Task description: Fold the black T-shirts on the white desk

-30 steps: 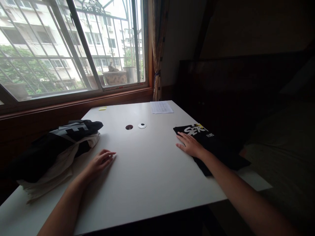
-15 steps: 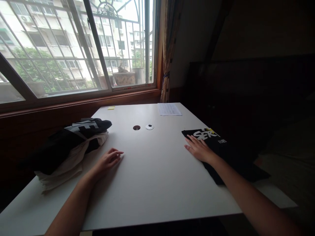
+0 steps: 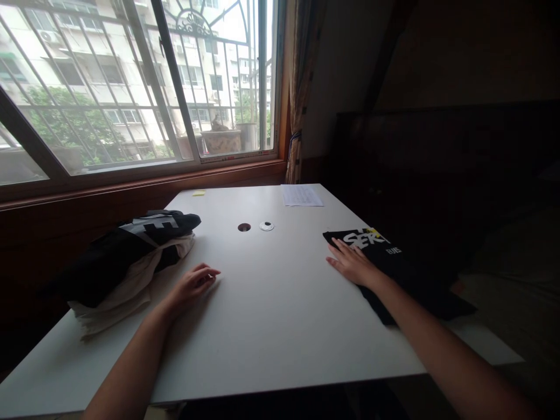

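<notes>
Nearly unmoved, your right hand (image 3: 353,267) rests, fingers apart, on black cloth (image 3: 413,279), frame right, leaving it unlifted; your left hand (image 3: 189,287), fingers loosely together, lies empty near bundled clothing (image 3: 109,259).

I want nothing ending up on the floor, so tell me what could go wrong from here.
The black garment under the right hand reaches the right edge of the table; an outward push might slide it off. The heaped clothes lie loosely along the left edge, so a bump from the left arm could tip some over.
</notes>
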### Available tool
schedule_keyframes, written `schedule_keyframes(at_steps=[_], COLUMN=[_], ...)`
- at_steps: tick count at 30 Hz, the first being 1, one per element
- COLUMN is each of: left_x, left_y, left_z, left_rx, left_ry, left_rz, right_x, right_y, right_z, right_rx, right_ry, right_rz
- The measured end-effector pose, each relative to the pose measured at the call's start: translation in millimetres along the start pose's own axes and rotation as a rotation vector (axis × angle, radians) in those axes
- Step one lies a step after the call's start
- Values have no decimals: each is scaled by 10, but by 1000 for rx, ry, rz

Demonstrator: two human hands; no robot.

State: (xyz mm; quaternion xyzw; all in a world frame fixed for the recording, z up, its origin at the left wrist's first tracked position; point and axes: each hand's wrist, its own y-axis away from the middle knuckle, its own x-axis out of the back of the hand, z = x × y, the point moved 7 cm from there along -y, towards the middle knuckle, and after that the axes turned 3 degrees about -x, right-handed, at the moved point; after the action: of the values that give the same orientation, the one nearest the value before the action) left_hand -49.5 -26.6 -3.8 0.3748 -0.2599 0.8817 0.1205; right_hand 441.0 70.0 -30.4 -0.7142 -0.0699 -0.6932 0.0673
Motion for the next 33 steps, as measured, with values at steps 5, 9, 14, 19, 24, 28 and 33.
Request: schedule_keyframes(at_steps=[5,9,14,19,24,28,33], left_x=[51,66,80,74,71,64,56], left_y=[-5,-12,-18,-21,-18,-10,-17], left_z=[81,105,93,66,48,38,11], left_rx=[24,40,60,58,63,56,16], left_ry=[-10,7,19,5,-8,-10,-41], left_rz=[-11,-16,-7,-5,-7,-24,1], right_x=[-1,2,13,-19,-27,20,52], right_y=[136,229,264,236,237,264,242], right_z=[-191,-416,-661,-922,-1279,-1426,-1378], right_rx=[99,194,217,269,357,402,413], right_ry=[-39,-94,-159,-188,-201,-227,-261], right_rz=[13,-5,-51,-44,-36,11,89])
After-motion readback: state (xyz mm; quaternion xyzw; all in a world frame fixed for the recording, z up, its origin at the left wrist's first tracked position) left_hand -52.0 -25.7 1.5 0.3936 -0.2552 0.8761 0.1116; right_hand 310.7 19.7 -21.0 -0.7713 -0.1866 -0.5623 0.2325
